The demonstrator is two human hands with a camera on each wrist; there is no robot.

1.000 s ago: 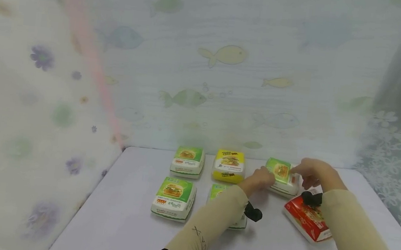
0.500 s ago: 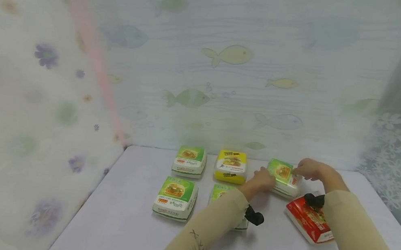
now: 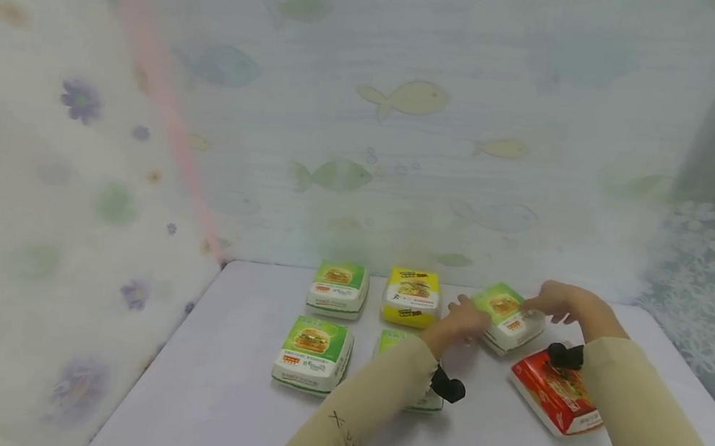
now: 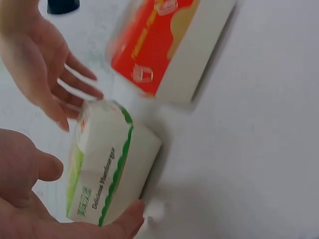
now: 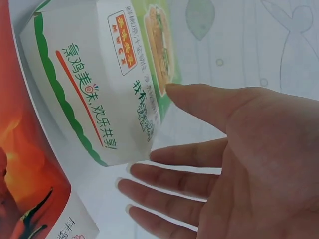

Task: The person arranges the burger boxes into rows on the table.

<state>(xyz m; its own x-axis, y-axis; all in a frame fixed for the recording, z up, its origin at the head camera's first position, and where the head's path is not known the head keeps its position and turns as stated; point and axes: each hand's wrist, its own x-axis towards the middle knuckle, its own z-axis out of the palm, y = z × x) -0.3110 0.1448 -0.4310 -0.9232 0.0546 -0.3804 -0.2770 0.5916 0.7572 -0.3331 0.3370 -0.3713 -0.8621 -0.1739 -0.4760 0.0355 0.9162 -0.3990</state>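
A green-and-white hamburger box (image 3: 504, 310) lies at the right of the back row, turned at an angle. At its left end is my left hand (image 3: 465, 320); in the left wrist view the fingers (image 4: 127, 221) reach along the box's near lower edge, with the thumb apart from it. My right hand (image 3: 574, 304) is at the box's right end. In the right wrist view its thumb (image 5: 194, 97) touches the box's top edge, while the other fingers are nearly straight, close beside the corner. A red box (image 3: 555, 393) lies just in front, partly hidden by the right sleeve.
Further left stand a yellow box (image 3: 411, 298) and green-and-white boxes, one at the back (image 3: 337, 290) and one in front (image 3: 312, 355). Another green box (image 3: 426, 403) is mostly hidden behind the left sleeve. A patterned curtain (image 3: 404, 148) hangs behind the white table (image 3: 216, 383).
The green-and-white box between my hands has turned counter-clockwise, its near end swinging right. My left fingers have lifted and spread a little. The other boxes have stayed in place.
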